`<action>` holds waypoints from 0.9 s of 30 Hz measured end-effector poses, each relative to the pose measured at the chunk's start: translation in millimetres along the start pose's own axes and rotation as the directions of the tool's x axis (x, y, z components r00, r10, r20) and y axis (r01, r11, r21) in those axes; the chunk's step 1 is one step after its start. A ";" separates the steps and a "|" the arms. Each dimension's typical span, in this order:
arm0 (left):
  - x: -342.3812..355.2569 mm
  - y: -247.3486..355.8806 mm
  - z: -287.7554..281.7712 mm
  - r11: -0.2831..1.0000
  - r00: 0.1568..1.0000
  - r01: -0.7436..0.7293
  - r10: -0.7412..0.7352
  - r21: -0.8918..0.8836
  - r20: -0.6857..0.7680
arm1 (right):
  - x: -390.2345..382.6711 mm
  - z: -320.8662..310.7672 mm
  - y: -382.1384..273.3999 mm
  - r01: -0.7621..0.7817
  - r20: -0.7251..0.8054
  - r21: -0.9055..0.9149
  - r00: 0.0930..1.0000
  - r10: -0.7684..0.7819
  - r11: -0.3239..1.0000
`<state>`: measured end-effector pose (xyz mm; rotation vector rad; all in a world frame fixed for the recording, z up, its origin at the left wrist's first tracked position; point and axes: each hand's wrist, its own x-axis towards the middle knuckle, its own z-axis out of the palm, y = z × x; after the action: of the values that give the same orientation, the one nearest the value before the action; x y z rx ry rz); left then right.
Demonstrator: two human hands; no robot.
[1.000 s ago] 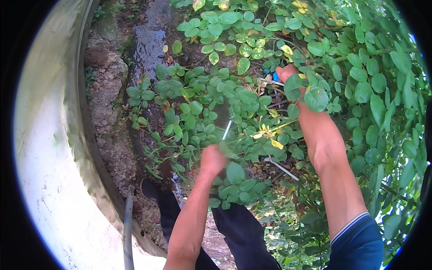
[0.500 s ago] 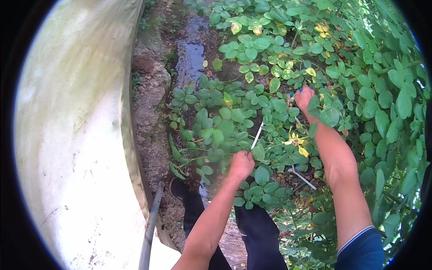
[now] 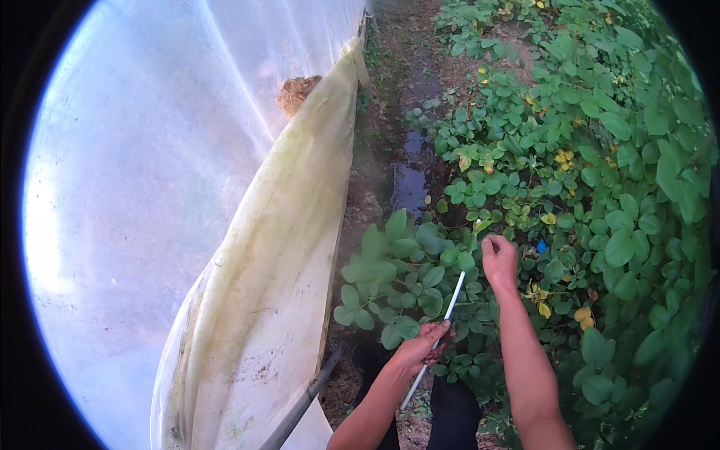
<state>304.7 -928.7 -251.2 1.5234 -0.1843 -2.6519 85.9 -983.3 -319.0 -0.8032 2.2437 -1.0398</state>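
Observation:
My left hand (image 3: 420,349) is closed around a slim white rod (image 3: 454,295), low in the middle. The rod slants up to the right, and its lower end sticks out below the hand. Leafy green stems (image 3: 401,281) spread just left of the rod; whether the hand grips them too is hidden. My right hand (image 3: 499,262) is beside the rod's upper end, fingers pinched together near a small green leaf (image 3: 482,226). What lies between those fingertips cannot be made out.
Pale plastic sheeting (image 3: 277,217) hangs along the left, with a grey pole (image 3: 304,412) at its lower edge. A wet furrow (image 3: 410,176) runs ahead. Dense leafy plants (image 3: 619,195) fill the right. A small blue object (image 3: 541,246) lies among leaves right of my right hand.
The view has shifted, showing more sheeting. My right hand has come away from the blue object and closer to the left hand and rod. More of the rod shows below my left hand.

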 end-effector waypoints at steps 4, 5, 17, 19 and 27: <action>-50.5 38.2 15.8 0.946 0.944 -0.322 0.319 -0.030 -0.079 | -43.5 -3.7 -58.8 -0.180 0.157 0.300 0.978 0.137 0.937; -56.6 49.8 21.6 0.904 0.900 -0.427 0.420 -0.038 -0.115 | -58.2 -5.3 -73.8 -0.214 0.210 0.362 0.967 0.144 0.907; -123.7 156.6 109.0 0.232 0.386 -0.447 0.921 0.864 -0.047 | -151.5 -42.2 -179.2 -0.457 0.563 0.516 0.818 0.116 0.724; -159.4 189.4 128.2 -0.133 0.055 -0.385 0.984 0.913 0.167 | -148.3 -52.9 -182.1 -0.484 0.522 0.568 0.837 0.163 0.666; -352.1 415.1 244.1 -0.477 -0.582 0.483 0.453 0.735 0.676 | -156.5 -78.9 -193.7 -0.461 0.469 0.567 0.862 0.192 0.683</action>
<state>274.1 -1278.9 230.8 1.0249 -1.8354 0.7948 195.1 -937.3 -86.1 -0.2207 1.4374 -1.2544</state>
